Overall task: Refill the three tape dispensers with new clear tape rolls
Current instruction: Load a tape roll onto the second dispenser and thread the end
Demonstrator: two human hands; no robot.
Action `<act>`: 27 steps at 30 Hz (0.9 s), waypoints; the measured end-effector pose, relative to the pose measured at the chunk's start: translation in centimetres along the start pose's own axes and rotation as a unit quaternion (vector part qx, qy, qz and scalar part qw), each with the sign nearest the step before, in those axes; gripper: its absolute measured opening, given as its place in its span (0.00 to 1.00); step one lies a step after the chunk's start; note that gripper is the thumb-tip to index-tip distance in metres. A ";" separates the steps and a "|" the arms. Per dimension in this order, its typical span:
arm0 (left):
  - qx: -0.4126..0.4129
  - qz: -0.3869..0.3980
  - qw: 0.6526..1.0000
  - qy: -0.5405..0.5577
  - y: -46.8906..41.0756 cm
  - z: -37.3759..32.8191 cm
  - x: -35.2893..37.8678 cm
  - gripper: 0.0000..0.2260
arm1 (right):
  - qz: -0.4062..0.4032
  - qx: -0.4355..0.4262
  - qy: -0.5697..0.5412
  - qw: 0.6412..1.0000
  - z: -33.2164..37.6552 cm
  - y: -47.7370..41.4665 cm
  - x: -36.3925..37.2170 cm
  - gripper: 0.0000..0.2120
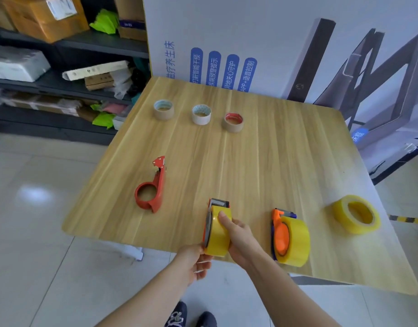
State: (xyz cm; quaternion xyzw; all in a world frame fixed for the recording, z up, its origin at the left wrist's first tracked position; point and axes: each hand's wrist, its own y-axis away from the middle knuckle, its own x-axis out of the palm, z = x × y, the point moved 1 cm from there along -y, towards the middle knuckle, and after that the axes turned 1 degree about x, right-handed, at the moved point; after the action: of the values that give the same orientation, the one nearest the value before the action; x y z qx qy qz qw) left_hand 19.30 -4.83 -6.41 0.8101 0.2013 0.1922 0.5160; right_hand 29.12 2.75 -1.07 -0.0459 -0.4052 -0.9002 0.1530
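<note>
At the table's near edge stands a dispenser (217, 204) with a yellowish clear tape roll (218, 234) on it. My right hand (241, 239) grips that roll from the right, thumb on top. My left hand (195, 263) touches the dispenser's lower left side from below the edge. An orange dispenser carrying a tape roll (289, 239) stands to the right. A loose tape roll (356, 213) lies flat further right. A red dispenser (151, 187) with no roll lies on its side to the left.
Three used cardboard cores (163, 109) (201, 114) (233, 122) stand in a row at the back of the wooden table (262, 166). A large printed box (250, 43) stands behind the table. Shelves with parcels (49, 55) fill the left.
</note>
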 end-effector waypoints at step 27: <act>0.352 0.007 0.901 -0.254 0.8 -4.9 -0.7 0.06 | -0.068 0.000 0.114 0.991 -1.5 -1.7 -0.3 0.13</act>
State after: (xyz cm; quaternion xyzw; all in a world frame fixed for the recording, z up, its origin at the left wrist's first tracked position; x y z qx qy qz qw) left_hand 16.26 -1.78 -3.86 0.9617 0.1122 -0.1002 0.2292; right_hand 28.96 2.75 -3.34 0.0846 -0.3869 -0.9080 0.1366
